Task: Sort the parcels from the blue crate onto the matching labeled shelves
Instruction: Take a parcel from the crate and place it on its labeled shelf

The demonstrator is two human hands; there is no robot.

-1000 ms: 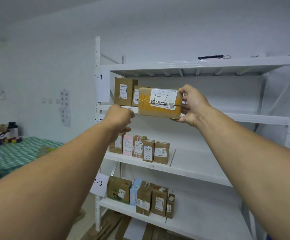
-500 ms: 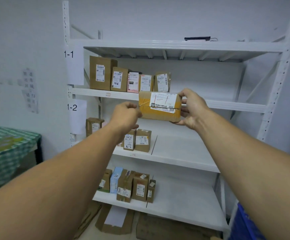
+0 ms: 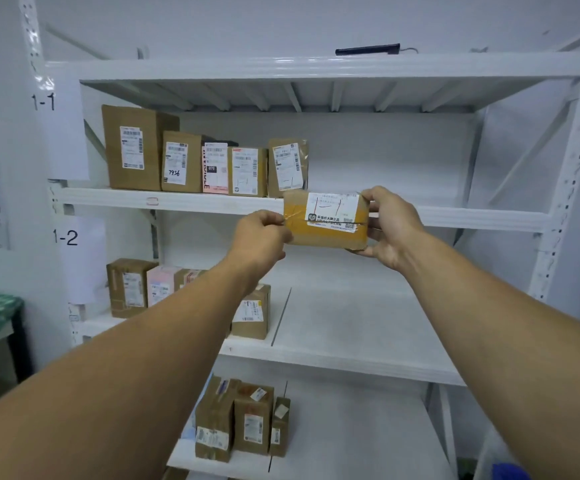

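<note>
Cardboard parcel (image 3: pixel 326 220), taped, white label facing the camera: held level in the air between both hands, in front of the front edge of the upper shelf (image 3: pixel 177 200).
Left hand (image 3: pixel 260 237): fingers curled, pinching the parcel's left end.
Right hand (image 3: pixel 390 223): gripping the right end, thumb on top, fingers beneath.
Sign "1-1" (image 3: pixel 44 102): far up-left of the hands, on the rack post.
Row of five parcels (image 3: pixel 205 164): on the upper shelf, just up-left of the hands.
Sign "1-2" (image 3: pixel 66 237): left of the left hand.
Middle-shelf parcels (image 3: pixel 132 289): below-left, partly hidden by the left forearm.
</note>
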